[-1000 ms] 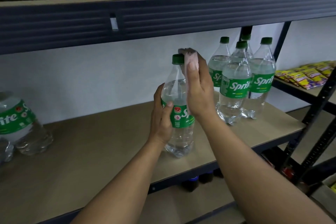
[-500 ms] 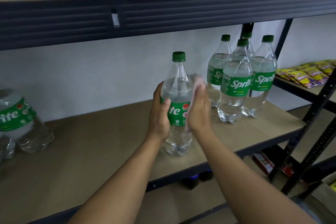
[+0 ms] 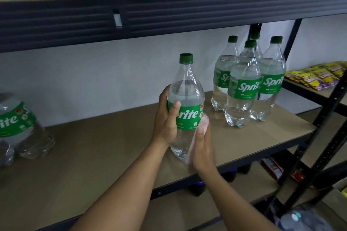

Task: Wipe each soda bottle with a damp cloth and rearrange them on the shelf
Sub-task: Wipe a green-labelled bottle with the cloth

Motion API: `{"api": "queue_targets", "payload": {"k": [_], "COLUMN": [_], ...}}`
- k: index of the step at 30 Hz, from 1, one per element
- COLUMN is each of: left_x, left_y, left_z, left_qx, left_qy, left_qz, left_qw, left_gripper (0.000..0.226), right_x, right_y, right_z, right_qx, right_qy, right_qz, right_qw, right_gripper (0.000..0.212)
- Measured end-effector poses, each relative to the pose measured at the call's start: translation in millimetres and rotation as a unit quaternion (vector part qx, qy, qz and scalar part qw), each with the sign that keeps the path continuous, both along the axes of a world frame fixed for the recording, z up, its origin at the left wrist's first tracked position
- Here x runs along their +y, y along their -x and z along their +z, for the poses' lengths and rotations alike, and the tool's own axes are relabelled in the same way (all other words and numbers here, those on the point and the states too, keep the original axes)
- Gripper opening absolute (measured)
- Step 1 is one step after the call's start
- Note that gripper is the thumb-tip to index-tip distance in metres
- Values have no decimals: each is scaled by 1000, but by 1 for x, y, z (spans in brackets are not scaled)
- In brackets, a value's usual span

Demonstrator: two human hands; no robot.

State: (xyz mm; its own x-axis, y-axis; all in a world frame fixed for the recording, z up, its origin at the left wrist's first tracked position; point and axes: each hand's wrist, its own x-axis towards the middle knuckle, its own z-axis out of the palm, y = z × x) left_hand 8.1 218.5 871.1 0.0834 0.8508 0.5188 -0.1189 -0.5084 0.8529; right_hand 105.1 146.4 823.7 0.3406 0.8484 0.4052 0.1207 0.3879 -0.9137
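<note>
Your left hand is wrapped around the bottle in the middle of the frame, thumb lying across the green label. Your right hand presses a pale cloth flat against the bottle's lower right side; it's blurry, so not much cloth detail. The bottle is upright, over the shelf. Four more bottles are bunched at right of centre, and another bottle sits at the left edge. Yellow packets lie at far right on a neighbouring shelf.
</note>
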Motion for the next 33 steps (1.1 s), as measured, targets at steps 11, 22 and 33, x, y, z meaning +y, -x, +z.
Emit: {"api": "queue_targets", "payload": {"k": [11, 22, 33], "left_x": [0, 6, 5], "left_y": [1, -5, -29], "left_z": [3, 1, 14], "left_qx": [4, 24, 133], "left_qy": [14, 14, -22], "left_qz": [-27, -31, -48], "left_qw": [1000, 999, 990], "left_gripper": [69, 86, 71], "right_x": [59, 9, 17], "right_y": [-22, -4, -38], "right_z": [149, -20, 95], "right_qx": [-96, -6, 46], "right_qy": [-142, 25, -24], "right_qz": [-56, -7, -60], "right_qw": [984, 1000, 997], "right_gripper": [55, 65, 51]}}
